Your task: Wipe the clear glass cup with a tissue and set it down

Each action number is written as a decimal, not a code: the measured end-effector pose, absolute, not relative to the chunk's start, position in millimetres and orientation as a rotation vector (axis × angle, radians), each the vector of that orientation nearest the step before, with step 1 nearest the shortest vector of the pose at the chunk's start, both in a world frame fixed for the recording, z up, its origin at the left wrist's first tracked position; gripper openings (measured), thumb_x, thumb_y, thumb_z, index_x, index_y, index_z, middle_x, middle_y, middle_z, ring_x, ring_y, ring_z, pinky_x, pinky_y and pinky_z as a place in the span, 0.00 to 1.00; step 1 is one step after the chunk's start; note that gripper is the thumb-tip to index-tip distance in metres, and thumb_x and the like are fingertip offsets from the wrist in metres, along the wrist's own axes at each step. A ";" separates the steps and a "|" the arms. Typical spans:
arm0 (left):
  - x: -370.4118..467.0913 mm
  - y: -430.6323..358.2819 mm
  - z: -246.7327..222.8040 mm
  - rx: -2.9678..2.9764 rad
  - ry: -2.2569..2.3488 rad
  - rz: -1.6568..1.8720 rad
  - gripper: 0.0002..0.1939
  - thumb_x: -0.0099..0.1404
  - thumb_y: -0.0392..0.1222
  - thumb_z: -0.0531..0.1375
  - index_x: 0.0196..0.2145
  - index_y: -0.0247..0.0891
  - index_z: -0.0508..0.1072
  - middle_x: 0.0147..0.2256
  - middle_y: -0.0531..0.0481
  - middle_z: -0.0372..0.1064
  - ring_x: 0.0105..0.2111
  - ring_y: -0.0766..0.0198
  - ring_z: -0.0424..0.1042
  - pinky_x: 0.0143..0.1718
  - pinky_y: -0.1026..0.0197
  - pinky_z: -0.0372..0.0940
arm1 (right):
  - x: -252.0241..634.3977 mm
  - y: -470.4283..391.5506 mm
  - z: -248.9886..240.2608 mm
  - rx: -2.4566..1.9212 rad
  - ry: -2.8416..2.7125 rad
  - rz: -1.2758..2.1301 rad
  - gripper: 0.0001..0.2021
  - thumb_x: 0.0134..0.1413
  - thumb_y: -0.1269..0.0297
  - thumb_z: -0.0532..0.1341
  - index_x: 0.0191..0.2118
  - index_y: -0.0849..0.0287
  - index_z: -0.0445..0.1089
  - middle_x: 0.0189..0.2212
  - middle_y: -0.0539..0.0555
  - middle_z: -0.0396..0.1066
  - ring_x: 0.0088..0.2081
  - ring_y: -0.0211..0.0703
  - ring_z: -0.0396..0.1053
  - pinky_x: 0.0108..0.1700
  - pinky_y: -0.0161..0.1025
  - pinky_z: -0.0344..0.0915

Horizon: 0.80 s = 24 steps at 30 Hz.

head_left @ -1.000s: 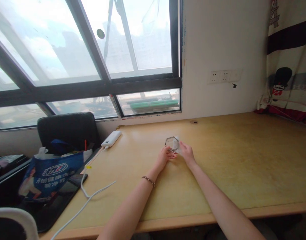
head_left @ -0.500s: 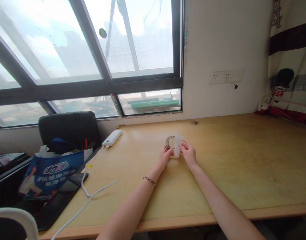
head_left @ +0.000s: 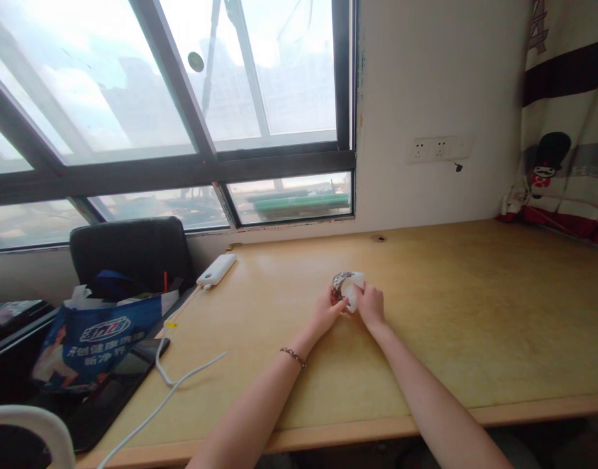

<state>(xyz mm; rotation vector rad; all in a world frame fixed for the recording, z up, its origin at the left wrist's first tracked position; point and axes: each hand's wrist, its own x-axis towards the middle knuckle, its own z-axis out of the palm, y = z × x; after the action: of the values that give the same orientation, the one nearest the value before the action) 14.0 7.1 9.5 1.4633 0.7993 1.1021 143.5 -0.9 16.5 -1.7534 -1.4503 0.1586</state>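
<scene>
Here the left hand [head_left: 327, 311] and the right hand [head_left: 370, 305] meet over the middle of the wooden bench [head_left: 475, 312], both closed around a small glass [head_left: 339, 284] with a white cloth [head_left: 354, 289]. The glass sits between the fingertips, tipped on its side, with the cloth pressed to it from the right hand's side. Well apart to the left, a white power bank [head_left: 217, 270] lies near the bench's far edge with its cable [head_left: 172, 384] trailing forward.

Both arms outstretched, left hand [head_left: 327, 311] and right hand [head_left: 370, 305] close together, fingers curled
</scene>
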 end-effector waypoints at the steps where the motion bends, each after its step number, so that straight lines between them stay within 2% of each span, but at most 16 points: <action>1: 13.3 5.9 11.2 1.451 0.804 1.088 0.14 0.51 0.45 0.59 0.32 0.36 0.61 0.24 0.52 0.65 0.20 0.65 0.68 0.22 0.64 0.61 | 143.7 -3.3 18.7 -1.740 -1.475 0.115 0.15 0.53 0.61 0.48 0.30 0.62 0.69 0.27 0.59 0.71 0.29 0.43 0.67 0.31 0.34 0.57; 5: 8.7 5.2 15.7 1.416 0.821 1.071 0.12 0.53 0.47 0.57 0.30 0.35 0.61 0.19 0.53 0.65 0.16 0.67 0.65 0.18 0.66 0.58 | 143.4 -6.7 24.1 -1.576 -1.535 0.099 0.13 0.51 0.66 0.48 0.32 0.62 0.69 0.29 0.56 0.70 0.31 0.41 0.65 0.34 0.32 0.56; 10: 2.6 9.9 16.6 1.413 0.923 1.222 0.12 0.52 0.46 0.57 0.29 0.34 0.64 0.16 0.57 0.59 0.12 0.74 0.56 0.13 0.70 0.50 | 139.9 4.3 16.6 -1.431 -1.535 0.536 0.12 0.47 0.62 0.53 0.35 0.60 0.69 0.28 0.52 0.72 0.28 0.39 0.66 0.30 0.31 0.58; 13: 3.1 11.7 16.2 1.413 0.943 1.253 0.13 0.51 0.47 0.58 0.28 0.34 0.65 0.17 0.58 0.58 0.15 0.74 0.55 0.15 0.71 0.50 | 137.8 10.2 8.0 -1.515 -1.550 0.585 0.12 0.47 0.62 0.53 0.34 0.61 0.70 0.28 0.55 0.72 0.30 0.42 0.68 0.30 0.33 0.59; 16: 6.9 11.5 16.7 1.440 0.911 1.286 0.12 0.51 0.46 0.60 0.27 0.34 0.66 0.19 0.55 0.61 0.20 0.72 0.60 0.20 0.71 0.55 | 136.7 12.0 2.7 -1.655 -1.520 0.453 0.16 0.50 0.60 0.50 0.33 0.64 0.71 0.29 0.61 0.72 0.32 0.46 0.69 0.32 0.35 0.59; 19: 11.4 9.4 17.9 1.463 0.806 1.264 0.14 0.51 0.46 0.59 0.33 0.34 0.69 0.29 0.50 0.67 0.30 0.66 0.65 0.31 0.67 0.61 | 136.1 11.7 1.5 -1.763 -1.441 0.384 0.20 0.52 0.57 0.47 0.28 0.64 0.72 0.26 0.64 0.72 0.30 0.48 0.69 0.30 0.36 0.60; 22: 14.5 7.8 17.8 1.472 0.711 1.170 0.19 0.51 0.46 0.60 0.39 0.34 0.69 0.37 0.46 0.68 0.38 0.61 0.66 0.39 0.64 0.60 | 135.4 10.1 2.4 -1.782 -1.305 0.516 0.24 0.52 0.53 0.45 0.19 0.61 0.69 0.16 0.61 0.69 0.22 0.47 0.68 0.25 0.37 0.59; 24: 14.8 8.5 16.5 1.477 0.704 1.145 0.18 0.51 0.46 0.60 0.38 0.33 0.70 0.37 0.46 0.69 0.38 0.60 0.66 0.40 0.63 0.60 | 135.1 8.0 3.9 -1.720 -1.227 0.691 0.26 0.51 0.50 0.45 0.15 0.60 0.67 0.09 0.57 0.64 0.15 0.45 0.65 0.21 0.37 0.58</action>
<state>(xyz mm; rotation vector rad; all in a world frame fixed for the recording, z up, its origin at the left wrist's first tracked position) 14.8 8.5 16.5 1.4772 0.7038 1.1446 135.1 8.0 3.9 -1.7196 -1.2272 0.6908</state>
